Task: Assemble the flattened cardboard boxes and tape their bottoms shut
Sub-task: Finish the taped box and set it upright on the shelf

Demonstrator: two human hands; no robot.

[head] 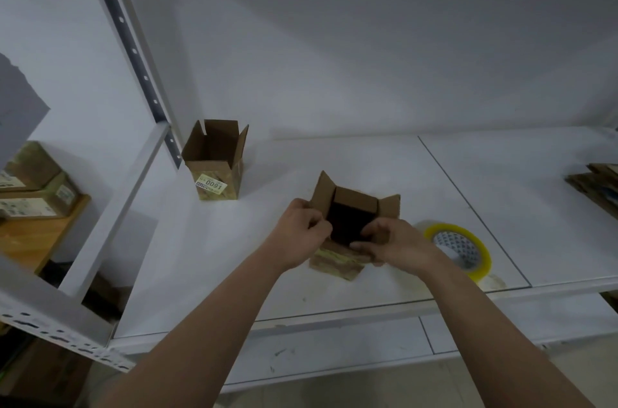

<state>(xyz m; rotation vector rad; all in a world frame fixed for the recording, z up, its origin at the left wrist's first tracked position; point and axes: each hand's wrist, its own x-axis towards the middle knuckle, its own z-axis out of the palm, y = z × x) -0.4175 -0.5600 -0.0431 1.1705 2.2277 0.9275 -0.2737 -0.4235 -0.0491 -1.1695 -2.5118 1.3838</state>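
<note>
Holding a small cardboard box [351, 223] at centre frame, just right of middle, both hands are curled onto its near edge: the left hand [299, 233] pinches the left wall by the upright flap, the right hand [398, 245] grips the near right corner with fingers hooked over the rim. It rests on the white shelf [301, 274], open end facing up toward the camera, flaps splayed out.

Handling-wise this looks like light, thin corrugated stuff, so it'll flex and lean out of square if you squeeze the walls. I'd grab at the corners or along the creases where it's stiffest, not mid-panel. Flaps will spring back unless held down.

The yellow-edged tape roll [459, 248] lies just beside the right hand, lower right of centre. A finished-looking open box [215, 162] with a label stands upper left, well apart. More flattened cardboard [598, 187] is stacked at the far right edge. Can't tell if this bottom's taped yet.
</note>
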